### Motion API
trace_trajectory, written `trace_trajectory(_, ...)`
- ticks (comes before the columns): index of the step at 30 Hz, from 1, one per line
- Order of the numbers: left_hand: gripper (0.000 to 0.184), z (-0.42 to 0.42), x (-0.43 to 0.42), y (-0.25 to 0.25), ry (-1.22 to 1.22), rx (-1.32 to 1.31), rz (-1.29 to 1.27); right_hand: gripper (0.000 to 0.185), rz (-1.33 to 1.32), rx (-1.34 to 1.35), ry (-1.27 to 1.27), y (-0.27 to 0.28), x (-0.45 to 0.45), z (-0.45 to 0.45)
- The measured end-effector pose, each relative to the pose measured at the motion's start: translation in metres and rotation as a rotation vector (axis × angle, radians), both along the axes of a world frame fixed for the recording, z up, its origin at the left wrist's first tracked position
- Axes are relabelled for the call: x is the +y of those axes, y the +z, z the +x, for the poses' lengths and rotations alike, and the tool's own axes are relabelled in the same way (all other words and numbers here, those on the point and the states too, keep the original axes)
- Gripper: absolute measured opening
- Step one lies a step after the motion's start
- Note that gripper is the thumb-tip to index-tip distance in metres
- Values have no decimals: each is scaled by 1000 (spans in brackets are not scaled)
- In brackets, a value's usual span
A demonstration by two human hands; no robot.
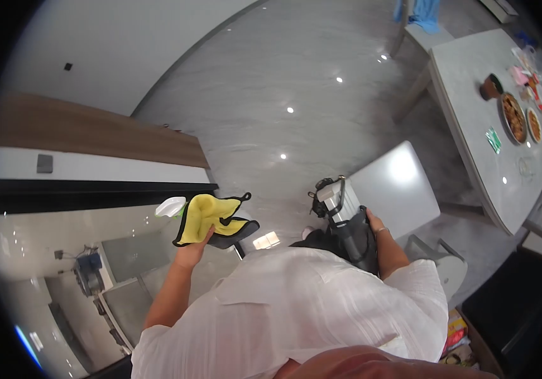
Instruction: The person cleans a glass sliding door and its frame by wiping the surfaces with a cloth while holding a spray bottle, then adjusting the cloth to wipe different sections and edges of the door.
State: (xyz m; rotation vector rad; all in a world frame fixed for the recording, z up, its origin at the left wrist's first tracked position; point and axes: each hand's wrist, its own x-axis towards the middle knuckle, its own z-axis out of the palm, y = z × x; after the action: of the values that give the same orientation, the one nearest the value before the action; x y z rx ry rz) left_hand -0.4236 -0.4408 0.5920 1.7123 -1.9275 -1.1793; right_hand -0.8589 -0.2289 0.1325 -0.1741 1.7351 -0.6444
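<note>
My left hand (205, 240) is closed on a yellow cloth (204, 211) with black edging and a grey underside. The cloth hangs in folds out in front of me. A white-and-green object (171, 207) sticks out beyond its far left edge; the cloth hides the rest, so I cannot tell its kind. At my right side, my right hand (376, 222) curls round a black and silver device (354, 234) with dark straps or cords at its top end. Its lower part is hidden by my arm and shirt.
A glossy pale grey seat-like panel (400, 180) stands just beyond my right hand. Farther right, a table (454, 95) bears food dishes (513, 118), a brown pot (491, 87) and a green packet (493, 140). Shiny grey floor (252, 120) stretches ahead; a wood-trimmed wall (94, 129) runs along the left.
</note>
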Motion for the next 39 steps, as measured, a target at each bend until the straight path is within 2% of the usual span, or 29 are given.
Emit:
trace_trajectory(2,41,8,6,-4,36,16,-14,98,-7,-149,-128,17,-14,7)
trace_trajectory(4,49,10,4,-5,31,-29,-45,102,0,-124,-59,-53,-10,2)
trace_trajectory(6,49,11,-2,-9,23,-61,-27,104,28,-31,-29,-10,-20,3)
trace_trajectory(8,50,1,-10,-10,40,-50,-19,106,-12,-34,-47,-54,-18,4)
trace_trajectory(10,53,-6,-15,-9,74,5,0,107,123,124,232,-8,-32,5)
trace_trajectory(11,54,-6,-20,-13,60,5,-26,108,82,112,280,-2,-39,6)
trace_trajectory(13,54,-6,-35,-23,24,39,-64,109,19,119,369,-39,-19,-13)
trace_trajectory(14,56,-19,-41,-20,52,76,11,87,43,183,545,-55,-13,-27)
trace_trajectory(16,56,-48,-57,-26,92,201,64,63,-14,219,734,-34,-13,-54)
trace_trajectory(17,56,-43,-57,-22,115,266,92,56,-38,238,833,-12,-8,-51)
trace_trajectory(18,56,-57,-62,-21,126,260,62,59,-37,232,867,-58,-2,-63)
trace_trajectory(19,56,-74,-65,-31,111,244,7,61,-111,235,929,-76,-2,-81)
trace_trajectory(21,56,-75,-69,-41,96,228,-84,70,-164,8,760,-121,4,-101)
trace_trajectory(22,55,-86,-69,-36,139,228,-77,82,-206,72,850,-110,4,-120)
trace_trajectory(23,43,-99,-67,-31,155,272,-102,83,-183,47,826,-102,0,-141)
trace_trajectory(25,54,-110,-65,-41,200,315,-77,84,-125,41,791,-119,8,-174)
trace_trajectory(27,52,-123,-62,-39,244,281,-17,84,-87,85,777,-128,1,-207)
trace_trajectory(31,50,-144,-57,-45,214,248,-3,67,-89,327,851,-63,-19,-270)
trace_trajectory(33,50,-161,-54,-47,193,209,-11,58,83,371,909,-49,-26,-302)
trace_trajectory(35,48,-169,-54,-44,205,195,-4,52,105,371,839,-74,-21,-326)
trace_trajectory(39,47,-186,-54,-35,229,116,29,50,35,359,719,-36,-24,-353)
